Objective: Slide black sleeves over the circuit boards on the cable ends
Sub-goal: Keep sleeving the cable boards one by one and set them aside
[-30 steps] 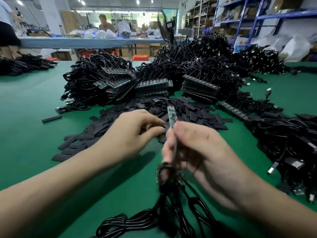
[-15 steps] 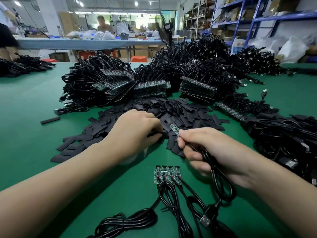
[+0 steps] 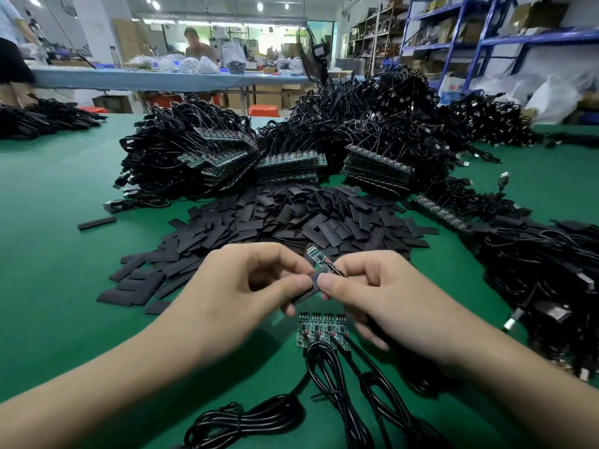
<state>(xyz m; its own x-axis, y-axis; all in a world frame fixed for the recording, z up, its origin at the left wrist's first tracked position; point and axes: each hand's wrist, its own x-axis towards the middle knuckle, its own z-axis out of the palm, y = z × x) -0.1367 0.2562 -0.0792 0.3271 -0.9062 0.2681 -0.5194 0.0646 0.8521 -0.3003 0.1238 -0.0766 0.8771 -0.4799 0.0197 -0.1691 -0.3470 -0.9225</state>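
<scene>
My left hand (image 3: 246,283) pinches a flat black sleeve (image 3: 308,291) between thumb and fingers, above the green table. My right hand (image 3: 366,286) pinches a small green circuit board (image 3: 316,254) at its cable end; the board's free end points up and away, just above the sleeve. Its black cable runs down under my right palm, mostly hidden. A row of several more circuit boards (image 3: 322,328) lies flat on the table below my hands, their black cables (image 3: 327,377) trailing toward me.
A heap of loose black sleeves (image 3: 291,218) lies just beyond my hands. Behind it stand stacks of boards with coiled cables (image 3: 285,163). A big pile of cables (image 3: 544,273) fills the right side. The green table (image 3: 55,254) shows at the left. A person stands at a far bench.
My left hand lifted off the sleeve heap with one sleeve. Both hands came together above the row of boards, the board tip now beside the sleeve.
</scene>
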